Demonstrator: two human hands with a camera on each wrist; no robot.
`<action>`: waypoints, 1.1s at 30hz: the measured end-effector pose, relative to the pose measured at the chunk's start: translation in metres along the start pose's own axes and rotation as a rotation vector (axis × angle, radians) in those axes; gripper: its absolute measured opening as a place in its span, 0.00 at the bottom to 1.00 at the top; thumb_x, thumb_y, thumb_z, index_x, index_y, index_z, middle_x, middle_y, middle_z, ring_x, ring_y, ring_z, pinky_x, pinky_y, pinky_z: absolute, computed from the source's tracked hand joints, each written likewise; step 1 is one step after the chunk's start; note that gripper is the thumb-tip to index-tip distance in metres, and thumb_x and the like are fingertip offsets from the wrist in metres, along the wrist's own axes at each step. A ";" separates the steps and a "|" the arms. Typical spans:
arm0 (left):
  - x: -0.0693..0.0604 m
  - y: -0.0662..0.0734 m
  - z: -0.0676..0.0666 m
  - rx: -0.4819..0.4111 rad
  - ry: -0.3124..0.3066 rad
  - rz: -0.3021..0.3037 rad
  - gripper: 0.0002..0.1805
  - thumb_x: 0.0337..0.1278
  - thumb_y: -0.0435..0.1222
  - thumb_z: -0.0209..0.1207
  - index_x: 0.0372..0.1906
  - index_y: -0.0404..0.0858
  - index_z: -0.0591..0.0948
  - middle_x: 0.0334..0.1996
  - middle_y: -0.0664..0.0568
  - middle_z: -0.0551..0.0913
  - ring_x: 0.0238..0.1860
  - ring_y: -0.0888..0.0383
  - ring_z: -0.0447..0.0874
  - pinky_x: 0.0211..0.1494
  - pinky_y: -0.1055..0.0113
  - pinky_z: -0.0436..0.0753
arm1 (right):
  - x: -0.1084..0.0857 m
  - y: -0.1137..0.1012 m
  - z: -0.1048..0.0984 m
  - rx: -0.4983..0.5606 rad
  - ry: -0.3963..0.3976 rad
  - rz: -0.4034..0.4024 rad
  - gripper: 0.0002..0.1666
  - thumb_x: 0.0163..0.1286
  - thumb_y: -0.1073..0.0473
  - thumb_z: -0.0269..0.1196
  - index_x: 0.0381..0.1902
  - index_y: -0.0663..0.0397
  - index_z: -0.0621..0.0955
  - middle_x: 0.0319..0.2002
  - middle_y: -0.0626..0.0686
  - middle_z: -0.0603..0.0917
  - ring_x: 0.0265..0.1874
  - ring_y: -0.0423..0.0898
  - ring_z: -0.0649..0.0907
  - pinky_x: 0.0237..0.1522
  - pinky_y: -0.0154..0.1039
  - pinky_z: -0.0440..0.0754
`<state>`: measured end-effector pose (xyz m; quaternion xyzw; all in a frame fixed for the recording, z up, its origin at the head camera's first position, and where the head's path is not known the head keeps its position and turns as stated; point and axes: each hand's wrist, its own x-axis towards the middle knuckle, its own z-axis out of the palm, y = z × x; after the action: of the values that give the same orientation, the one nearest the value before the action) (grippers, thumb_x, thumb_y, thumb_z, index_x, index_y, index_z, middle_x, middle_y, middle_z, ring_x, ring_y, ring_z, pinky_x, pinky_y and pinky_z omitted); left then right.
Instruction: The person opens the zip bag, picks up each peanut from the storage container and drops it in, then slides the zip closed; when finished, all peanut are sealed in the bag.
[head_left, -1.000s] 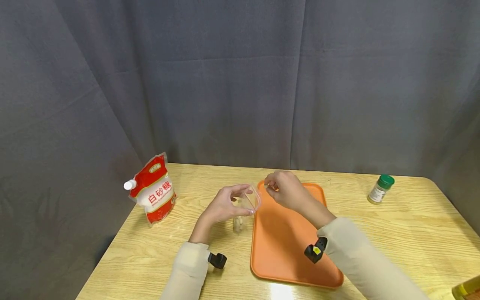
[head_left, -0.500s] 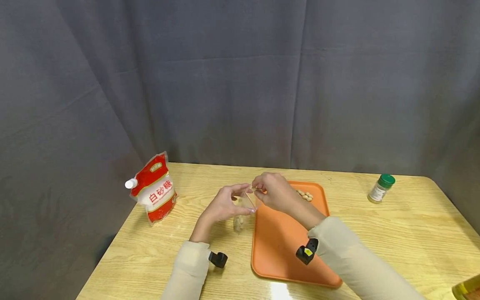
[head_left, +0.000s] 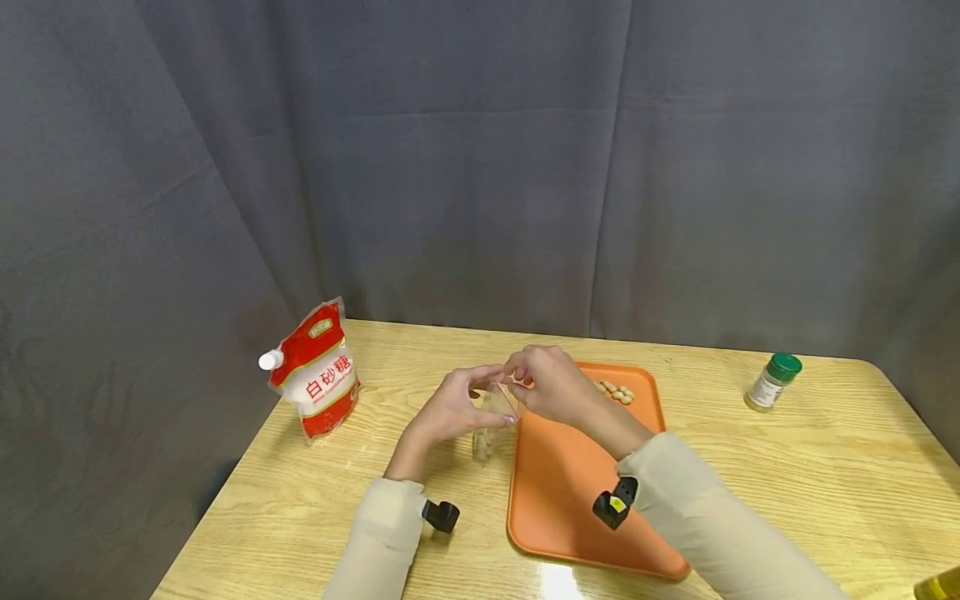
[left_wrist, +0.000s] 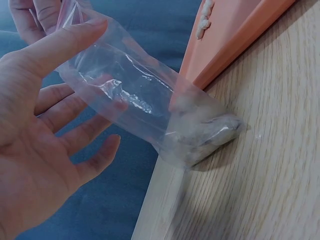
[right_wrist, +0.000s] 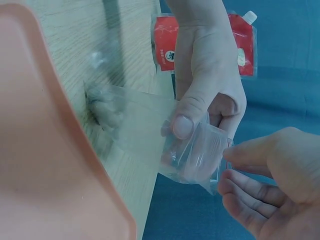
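Observation:
A clear zip bag [left_wrist: 135,85] with peanuts [left_wrist: 210,132] in its bottom hangs just left of the orange tray [head_left: 570,475]. My left hand [head_left: 453,406] holds the bag near its top, thumb on one side and fingers on the other, keeping the mouth spread. At that mouth is my right hand [head_left: 551,385], its fingertips [right_wrist: 234,155] close to the zip edge with a small gap between thumb and fingers. I see no peanut between them. Several peanuts [head_left: 618,392] lie in the tray's far end, partly behind the right hand in the head view.
A red and white sugar pouch [head_left: 326,375] with a white cap stands at the table's back left. To the right is a small jar [head_left: 772,383] with a green lid. Part of a yellow-labelled object [head_left: 937,586] shows at the lower right. A dark curtain [head_left: 450,167] hangs behind.
My right hand has moved left from over the tray to the bag's mouth. The small pale thing seen at its fingertips half a second ago no longer shows. My left hand keeps its hold.

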<state>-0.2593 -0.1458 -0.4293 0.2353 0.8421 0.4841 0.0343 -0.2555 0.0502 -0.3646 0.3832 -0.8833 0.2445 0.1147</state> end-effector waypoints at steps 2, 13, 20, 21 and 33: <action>0.000 -0.001 0.001 0.003 0.000 -0.001 0.43 0.46 0.41 0.76 0.69 0.36 0.73 0.59 0.49 0.79 0.55 0.52 0.77 0.58 0.50 0.77 | -0.001 0.000 0.000 0.004 0.003 0.001 0.06 0.60 0.70 0.70 0.36 0.64 0.87 0.29 0.55 0.85 0.30 0.52 0.85 0.33 0.42 0.83; 0.002 -0.002 0.004 -0.005 -0.011 0.032 0.40 0.47 0.38 0.76 0.69 0.37 0.73 0.56 0.50 0.83 0.51 0.57 0.79 0.56 0.50 0.75 | -0.007 0.020 -0.015 0.014 0.012 0.095 0.09 0.59 0.73 0.68 0.39 0.67 0.85 0.31 0.56 0.85 0.30 0.50 0.84 0.34 0.44 0.84; 0.002 -0.002 0.003 -0.019 -0.007 0.039 0.41 0.46 0.36 0.76 0.69 0.39 0.73 0.57 0.48 0.82 0.52 0.56 0.79 0.58 0.50 0.74 | -0.029 0.069 -0.026 -0.002 0.001 0.225 0.07 0.60 0.73 0.67 0.38 0.67 0.85 0.28 0.53 0.83 0.27 0.47 0.81 0.32 0.45 0.81; 0.002 -0.003 0.003 -0.020 -0.008 0.038 0.41 0.46 0.37 0.76 0.69 0.39 0.73 0.57 0.48 0.82 0.52 0.56 0.78 0.58 0.50 0.74 | -0.034 0.077 -0.026 -0.010 -0.004 0.247 0.07 0.59 0.73 0.67 0.37 0.68 0.85 0.27 0.53 0.83 0.27 0.47 0.80 0.32 0.46 0.81; 0.001 -0.002 0.002 -0.012 -0.005 0.022 0.41 0.47 0.38 0.75 0.70 0.39 0.72 0.57 0.52 0.82 0.54 0.54 0.78 0.59 0.49 0.74 | -0.072 0.132 -0.007 -0.188 -0.130 0.385 0.09 0.57 0.73 0.65 0.21 0.61 0.78 0.22 0.51 0.75 0.24 0.48 0.76 0.28 0.45 0.76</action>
<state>-0.2599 -0.1445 -0.4321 0.2455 0.8364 0.4891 0.0322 -0.3032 0.1757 -0.4315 0.2103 -0.9646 0.1531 0.0440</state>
